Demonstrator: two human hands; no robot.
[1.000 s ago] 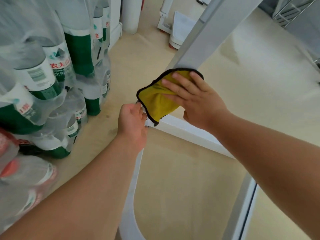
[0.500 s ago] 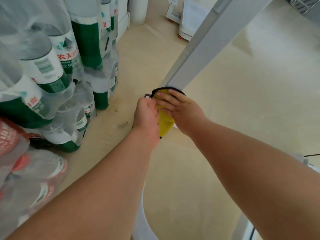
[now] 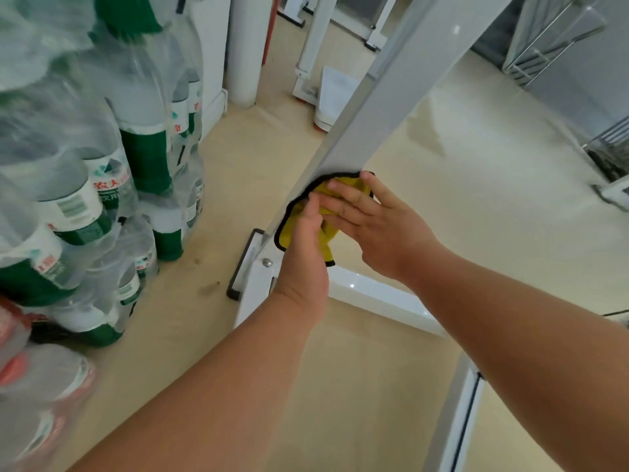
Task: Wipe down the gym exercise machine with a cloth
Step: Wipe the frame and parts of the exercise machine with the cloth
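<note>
Slanted white bar (image 3: 391,107) rises away rightward; right hand (image 3: 377,226) flat, pressing yellow cloth (image 3: 288,231); left hand (image 3: 303,243) pinches it.

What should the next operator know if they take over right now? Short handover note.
Left hand: on the yellow cloth, fingers over its left part; grip unclear.
Right hand: fingers straight, pressing the cloth flat against the slanted frame bar.
Cloth: near the bar's lower end, just above the white base rail.
Done: the frame does not show which surfaces are wiped.
Left: probably the bar above the cloth, and the base rail. Packs of water bottles stand close on the left.
</note>
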